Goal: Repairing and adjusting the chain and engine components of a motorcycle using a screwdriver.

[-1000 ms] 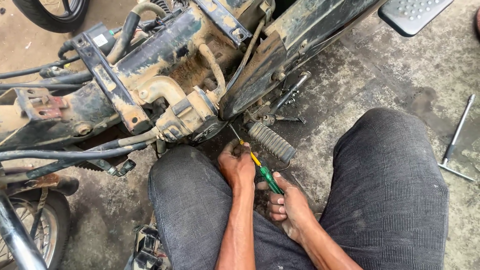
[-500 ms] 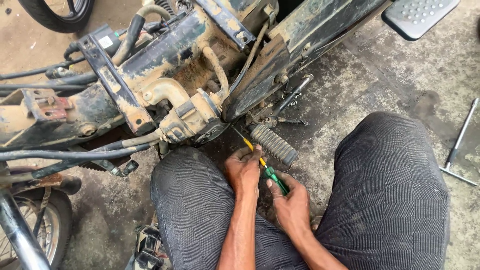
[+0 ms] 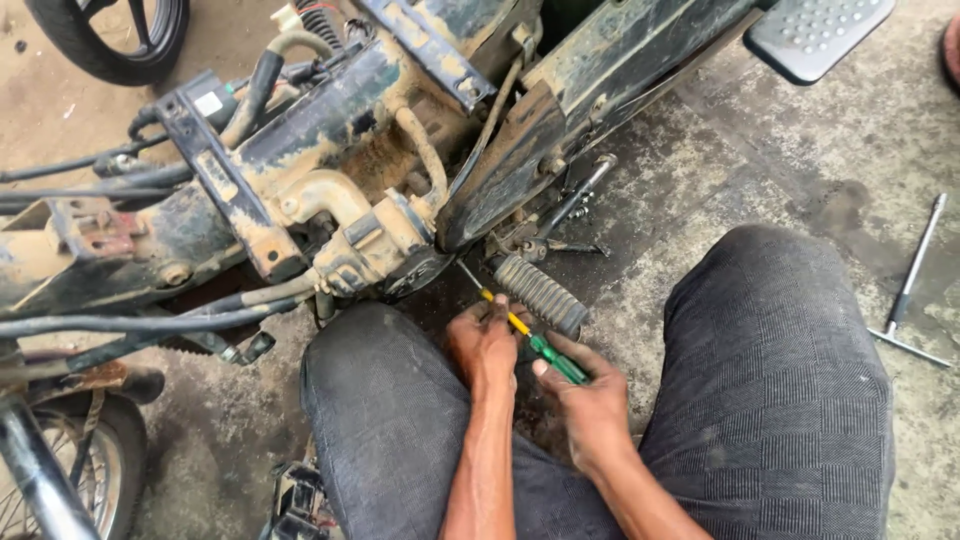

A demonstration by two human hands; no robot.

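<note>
Fingers (image 3: 545, 366) gripping screwdriver (image 3: 535, 342), stained concrete floor (image 3: 760, 170)

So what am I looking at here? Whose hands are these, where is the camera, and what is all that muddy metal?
The camera sits on a person's head and looks down, so you see their own knees and arms. They crouch on a concrete floor beside a mud-caked motorcycle. The right hand holds a screwdriver by its green and yellow handle. The left hand steadies its shaft, whose tip points under the engine, next to the ribbed rubber footpeg. A T-shaped metal wrench lies on the floor to the right.
</note>
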